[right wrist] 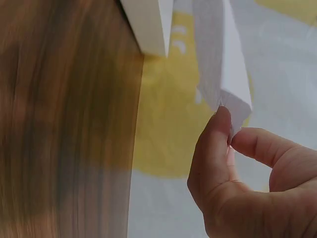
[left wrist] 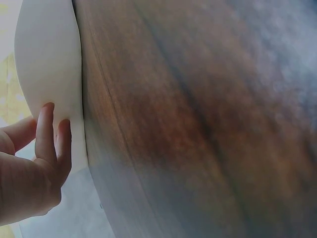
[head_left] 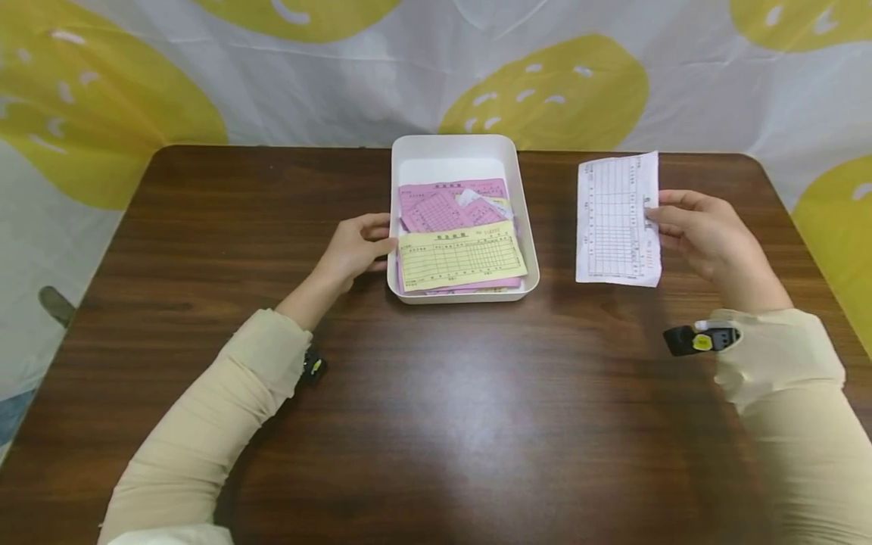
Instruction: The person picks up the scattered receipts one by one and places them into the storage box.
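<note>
A white plastic tray [head_left: 463,297] stands near the table's far edge, holding pink receipt slips [head_left: 436,212] with a yellow receipt slip [head_left: 463,257] on top. At the tray's left side, my left hand [head_left: 356,248] has its thumb at the rim and its fingers against the outer wall; in the left wrist view the fingertips [left wrist: 47,105] touch that wall. To the right of the tray, a white printed receipt slip [head_left: 616,219] is held up by its right edge. My right hand [head_left: 711,235] pinches it between thumb and fingers, as the right wrist view also shows.
The brown wooden table [head_left: 477,424] spreads in front of the tray and to both sides. A white cloth with yellow fruit shapes [head_left: 545,91] hangs directly behind the table's far edge.
</note>
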The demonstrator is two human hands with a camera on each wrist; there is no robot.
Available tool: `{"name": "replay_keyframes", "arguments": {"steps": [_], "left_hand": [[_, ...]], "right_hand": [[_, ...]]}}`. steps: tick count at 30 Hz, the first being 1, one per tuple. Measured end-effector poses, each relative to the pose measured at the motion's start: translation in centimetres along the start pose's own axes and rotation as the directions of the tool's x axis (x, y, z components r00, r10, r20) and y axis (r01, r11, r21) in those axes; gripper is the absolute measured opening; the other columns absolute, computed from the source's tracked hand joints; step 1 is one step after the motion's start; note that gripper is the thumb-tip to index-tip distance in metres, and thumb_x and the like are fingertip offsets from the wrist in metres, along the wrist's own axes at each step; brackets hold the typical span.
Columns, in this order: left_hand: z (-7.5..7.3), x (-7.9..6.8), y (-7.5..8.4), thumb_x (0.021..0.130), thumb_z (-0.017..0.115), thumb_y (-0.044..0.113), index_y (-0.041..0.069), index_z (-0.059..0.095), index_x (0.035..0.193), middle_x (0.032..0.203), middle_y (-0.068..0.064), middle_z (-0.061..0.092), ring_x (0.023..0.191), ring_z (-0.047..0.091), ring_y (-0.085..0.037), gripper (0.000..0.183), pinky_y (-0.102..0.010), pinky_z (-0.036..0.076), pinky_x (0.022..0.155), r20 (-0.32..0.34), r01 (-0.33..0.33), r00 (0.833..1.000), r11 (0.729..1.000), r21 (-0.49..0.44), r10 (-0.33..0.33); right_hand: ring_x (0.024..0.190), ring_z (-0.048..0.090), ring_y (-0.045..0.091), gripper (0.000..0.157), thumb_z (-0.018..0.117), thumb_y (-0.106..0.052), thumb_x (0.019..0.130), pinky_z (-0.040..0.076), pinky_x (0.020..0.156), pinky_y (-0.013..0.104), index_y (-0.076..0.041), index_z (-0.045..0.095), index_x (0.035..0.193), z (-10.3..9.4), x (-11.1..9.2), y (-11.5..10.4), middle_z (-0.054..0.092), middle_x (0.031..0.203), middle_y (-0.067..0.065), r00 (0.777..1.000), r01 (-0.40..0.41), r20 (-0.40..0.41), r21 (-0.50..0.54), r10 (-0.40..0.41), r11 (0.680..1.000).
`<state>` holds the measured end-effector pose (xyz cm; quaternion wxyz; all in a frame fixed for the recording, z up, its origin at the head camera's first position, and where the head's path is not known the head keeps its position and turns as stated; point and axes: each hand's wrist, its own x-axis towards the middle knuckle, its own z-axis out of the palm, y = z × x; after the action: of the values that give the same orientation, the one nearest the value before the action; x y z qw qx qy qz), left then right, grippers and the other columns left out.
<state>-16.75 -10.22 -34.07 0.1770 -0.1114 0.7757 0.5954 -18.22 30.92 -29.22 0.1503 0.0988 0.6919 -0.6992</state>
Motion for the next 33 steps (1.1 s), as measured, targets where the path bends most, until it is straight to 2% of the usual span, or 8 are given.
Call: {"name": "replay_keyframes", "arguments": {"steps": [5, 10, 21, 24, 30, 33], "left_hand": [[-0.1, 0.0, 0.0, 0.094, 0.057, 0.007, 0.009, 0.044, 0.143, 0.136, -0.015, 0.054, 0.109, 0.060, -0.024, 0.050, -0.025, 0.060, 0.076, -0.004, 0.002, 1.000, 1.000, 0.005, -0.002], [-0.2, 0.0, -0.2, 0.095, 0.057, 0.008, 0.009, 0.042, 0.144, 0.137, -0.016, 0.053, 0.111, 0.059, -0.025, 0.051, -0.024, 0.060, 0.077, 0.000, 0.003, 1.000, 1.000, 0.015, -0.003], [-0.3, 0.3, -0.4, 0.095, 0.057, 0.009, 0.010, 0.042, 0.144, 0.138, -0.016, 0.053, 0.113, 0.058, -0.026, 0.051, -0.022, 0.059, 0.076, 0.007, -0.007, 1.000, 1.000, 0.024, 0.007], [-0.3, 0.3, -0.4, 0.095, 0.057, 0.009, 0.009, 0.042, 0.144, 0.137, -0.016, 0.053, 0.112, 0.059, -0.026, 0.051, -0.023, 0.060, 0.077, 0.005, -0.007, 1.000, 1.000, 0.027, 0.007], [-0.4, 0.3, -0.3, 0.095, 0.057, 0.008, 0.009, 0.043, 0.143, 0.137, -0.016, 0.053, 0.111, 0.059, -0.024, 0.051, -0.023, 0.060, 0.075, -0.005, -0.002, 1.000, 1.000, 0.028, 0.002], [-0.4, 0.3, -0.3, 0.095, 0.056, 0.008, 0.009, 0.042, 0.143, 0.137, -0.017, 0.053, 0.111, 0.059, -0.025, 0.051, -0.022, 0.060, 0.075, -0.006, -0.007, 1.000, 1.000, 0.026, 0.007]], "right_hand": [[0.069, 0.063, 0.002, 0.011, 0.057, -0.004, 0.093, 0.056, 0.062, 0.015, -0.012, 0.054, 0.099, 3.2, 0.0, 0.1, 0.065, 0.078, -0.010, 1.000, 0.001, 0.020, -0.077, 0.001, 0.997], [0.066, 0.062, 0.001, 0.014, 0.057, -0.006, 0.093, 0.055, 0.060, 0.014, -0.006, 0.050, 0.105, 6.0, 0.2, 0.3, 0.064, 0.076, -0.011, 0.999, 0.005, 0.045, -0.141, 0.001, 0.990], [0.070, 0.060, 0.002, 0.024, 0.058, -0.009, 0.093, 0.053, 0.063, 0.013, -0.001, 0.048, 0.113, 10.2, 0.5, 0.7, 0.062, 0.082, -0.009, 0.997, 0.027, 0.074, -0.158, -0.015, 0.987], [0.069, 0.059, 0.002, 0.023, 0.058, -0.009, 0.093, 0.053, 0.062, 0.013, -0.002, 0.049, 0.113, 11.1, 0.8, 0.9, 0.061, 0.083, -0.009, 0.998, 0.030, 0.058, -0.156, -0.021, 0.987], [0.069, 0.059, 0.003, 0.017, 0.058, -0.006, 0.092, 0.052, 0.061, 0.013, -0.006, 0.051, 0.107, 12.9, 1.3, 1.7, 0.059, 0.085, -0.007, 1.000, -0.009, 0.009, -0.082, 0.010, 0.997], [0.069, 0.058, 0.002, 0.019, 0.058, -0.007, 0.092, 0.052, 0.061, 0.013, -0.005, 0.052, 0.110, 13.8, 1.6, 2.0, 0.059, 0.084, -0.007, 1.000, -0.015, -0.009, -0.103, 0.014, 0.995]]}}
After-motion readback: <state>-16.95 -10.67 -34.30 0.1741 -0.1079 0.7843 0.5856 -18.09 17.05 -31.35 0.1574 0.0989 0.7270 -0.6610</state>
